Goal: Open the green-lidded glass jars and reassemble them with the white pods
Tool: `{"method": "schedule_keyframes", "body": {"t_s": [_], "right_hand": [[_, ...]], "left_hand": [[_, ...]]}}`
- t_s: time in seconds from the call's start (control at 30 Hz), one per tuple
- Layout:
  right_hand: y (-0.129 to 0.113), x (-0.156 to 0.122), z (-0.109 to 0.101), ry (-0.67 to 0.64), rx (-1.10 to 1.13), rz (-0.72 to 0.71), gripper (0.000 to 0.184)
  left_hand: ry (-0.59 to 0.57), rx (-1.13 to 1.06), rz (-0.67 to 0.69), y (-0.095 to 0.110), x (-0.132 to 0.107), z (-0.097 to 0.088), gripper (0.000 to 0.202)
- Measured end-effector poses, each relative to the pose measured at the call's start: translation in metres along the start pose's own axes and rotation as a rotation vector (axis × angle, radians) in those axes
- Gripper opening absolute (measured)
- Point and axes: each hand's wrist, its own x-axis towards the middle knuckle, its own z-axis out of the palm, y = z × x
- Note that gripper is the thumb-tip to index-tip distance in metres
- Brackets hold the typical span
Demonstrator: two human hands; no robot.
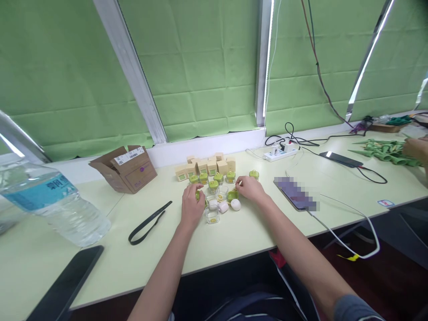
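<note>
Left hand (193,205): placed just left of the front clear box (212,216), fingers bent; whether anything is gripped cannot be told.
Right hand (249,188): held behind and right of the box, fingertips brought together beside a green piece (233,195); a grip cannot be confirmed.
White pieces (236,204): set just behind the box.
Green-topped jars (213,186): seen farther behind it.
Small cartons (222,167): stood behind the jars.

Soft light glows through green blinds (200,67), glaring white in slits beside the window frames (262,67), and falls evenly across a pale desk (143,263) with faint shadows. Everything under the desk's front edge sinks into gloom. Wide-angle distortion stretches a bottle (56,205) at the desk's left end; pixelation masks one phone's screen (294,193); small containers (213,186) at mid-desk seem slightly soft.
</note>
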Motion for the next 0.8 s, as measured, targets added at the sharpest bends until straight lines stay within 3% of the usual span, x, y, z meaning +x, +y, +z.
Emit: {"method": "schedule_keyframes", "body": {"t_s": [0.17, 0.3, 0.47, 0.6, 0.8], "right_hand": [[0.000, 0.001, -0.001, 0.047, 0.095, 0.024, 0.017], [-0.006, 0.001, -0.001, 0.055, 0.388, -0.004, 0.022], [-0.016, 0.000, 0.000, 0.131, 0.743, -0.069, 0.026], [-0.023, -0.001, -0.002, 0.145, 1.025, -0.103, 0.026], [-0.044, -0.012, 0.003, 0.105, 1.252, -0.160, 0.022]], "left_hand": [[0.006, -0.074, -0.029, 0.003, 0.000, -0.002, 0.019], [-0.006, -0.118, -0.011, 0.005, -0.001, -0.003, 0.018], [-0.141, -0.188, 0.057, 0.011, -0.005, -0.002, 0.021], [-0.175, -0.224, 0.114, 0.014, -0.009, 0.000, 0.022], [-0.240, -0.278, 0.146, 0.019, -0.012, 0.001, 0.032]]}}
